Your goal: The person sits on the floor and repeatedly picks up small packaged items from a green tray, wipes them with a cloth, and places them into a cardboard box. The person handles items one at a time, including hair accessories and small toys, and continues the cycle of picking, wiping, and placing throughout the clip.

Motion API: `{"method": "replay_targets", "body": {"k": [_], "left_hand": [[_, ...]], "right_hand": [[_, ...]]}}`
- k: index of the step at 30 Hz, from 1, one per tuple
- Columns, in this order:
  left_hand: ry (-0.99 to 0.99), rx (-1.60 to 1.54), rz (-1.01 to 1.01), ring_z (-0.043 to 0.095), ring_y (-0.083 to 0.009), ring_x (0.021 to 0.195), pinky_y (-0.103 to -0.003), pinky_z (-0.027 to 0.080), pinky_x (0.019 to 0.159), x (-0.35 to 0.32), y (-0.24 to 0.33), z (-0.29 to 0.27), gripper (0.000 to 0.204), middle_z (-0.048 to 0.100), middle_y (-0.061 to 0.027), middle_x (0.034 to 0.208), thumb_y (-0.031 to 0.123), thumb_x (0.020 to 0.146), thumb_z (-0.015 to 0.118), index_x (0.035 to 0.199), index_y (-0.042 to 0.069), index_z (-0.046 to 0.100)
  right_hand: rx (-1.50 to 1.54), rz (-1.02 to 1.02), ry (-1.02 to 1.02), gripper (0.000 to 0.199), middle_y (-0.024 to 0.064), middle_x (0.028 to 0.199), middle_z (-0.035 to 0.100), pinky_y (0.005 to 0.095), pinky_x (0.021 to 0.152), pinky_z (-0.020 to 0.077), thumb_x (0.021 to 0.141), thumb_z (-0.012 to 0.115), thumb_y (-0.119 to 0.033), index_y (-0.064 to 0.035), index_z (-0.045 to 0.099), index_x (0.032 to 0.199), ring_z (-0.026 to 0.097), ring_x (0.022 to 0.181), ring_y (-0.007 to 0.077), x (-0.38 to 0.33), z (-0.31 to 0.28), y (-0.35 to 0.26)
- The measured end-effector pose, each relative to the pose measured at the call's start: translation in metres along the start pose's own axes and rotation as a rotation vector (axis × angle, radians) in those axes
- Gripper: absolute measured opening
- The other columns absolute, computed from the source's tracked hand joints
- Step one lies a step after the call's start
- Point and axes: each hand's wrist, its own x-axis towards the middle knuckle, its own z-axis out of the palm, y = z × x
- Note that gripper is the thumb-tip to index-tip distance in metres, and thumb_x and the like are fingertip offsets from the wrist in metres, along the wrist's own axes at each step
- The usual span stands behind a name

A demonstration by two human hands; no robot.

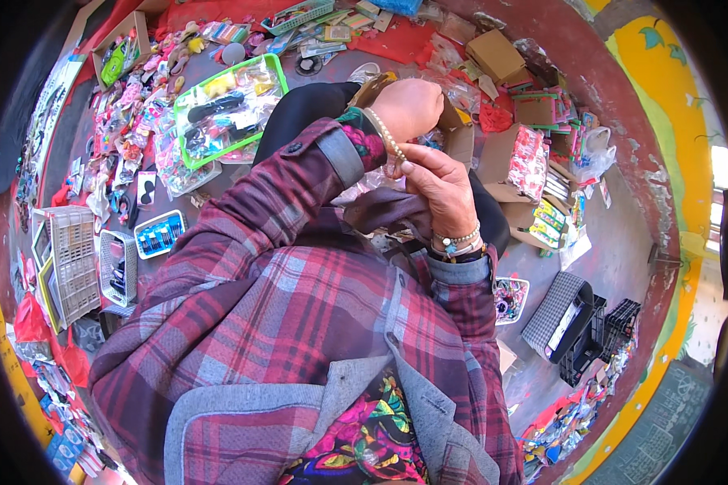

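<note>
My left hand (pixel 410 105) is raised in front of me, curled into a loose fist, back of the hand up. A string of pale pearl-like beads, a bracelet (pixel 384 139), lies round its wrist just past the plaid cuff. My right hand (pixel 443 187) sits right below it, fingertips pinched on the bracelet at its lower end. Several bead bracelets (pixel 459 241) circle my right wrist. Behind the left fist a brown cardboard edge (pixel 374 86) shows; I cannot tell whether the fist holds it.
Small packaged goods cover the ground: a green-rimmed tray (pixel 228 109) of packets at left, white mesh baskets (pixel 73 260) further left, cardboard boxes (pixel 516 158) at right, a small bead tray (pixel 510 299), a checked bag (pixel 553 312) and a black crate (pixel 603 339) lower right.
</note>
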Motion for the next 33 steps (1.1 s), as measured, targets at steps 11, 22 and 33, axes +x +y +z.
{"method": "replay_targets", "body": {"k": [11, 22, 33], "left_hand": [[-0.153, -2.105, -0.495, 0.060, -0.0185, 0.078, -0.027, 0.054, 0.070, 0.005, 0.019, -0.013, 0.025, 0.058, -0.0131, 0.088, 0.014, 0.090, 0.043, 0.096, -0.008, 0.051], [0.137, -0.871, -0.124, 0.057, -0.0132, 0.064, -0.026, 0.047, 0.059, 0.009, -0.002, 0.005, 0.023, 0.060, -0.0061, 0.074, 0.020, 0.088, 0.046, 0.087, 0.001, 0.060], [-0.108, -1.357, -0.203, 0.057, -0.0077, 0.071, -0.025, 0.048, 0.063, 0.017, -0.010, -0.008, 0.023, 0.061, -0.0001, 0.081, 0.024, 0.087, 0.053, 0.093, 0.004, 0.060]], "right_hand": [[-0.451, -0.069, 0.142, 0.024, -0.0005, 0.072, 0.055, 0.0202, 0.050, 0.0367, 0.073, 0.056, -0.006, 0.0007, 0.057, 0.096, 0.045, 0.056, 0.0040, 0.017, -0.006, 0.030], [-0.842, -0.502, 0.158, 0.018, 0.0084, 0.085, 0.056, 0.0251, 0.062, 0.0442, 0.070, 0.061, -0.003, -0.0034, 0.062, 0.087, 0.056, 0.068, 0.0178, 0.008, 0.010, 0.005], [-0.314, -0.035, 0.247, 0.033, -0.0003, 0.084, 0.054, 0.0183, 0.061, 0.0438, 0.078, 0.062, -0.005, -0.0026, 0.055, 0.110, 0.053, 0.069, 0.0050, 0.014, -0.030, 0.018]]}}
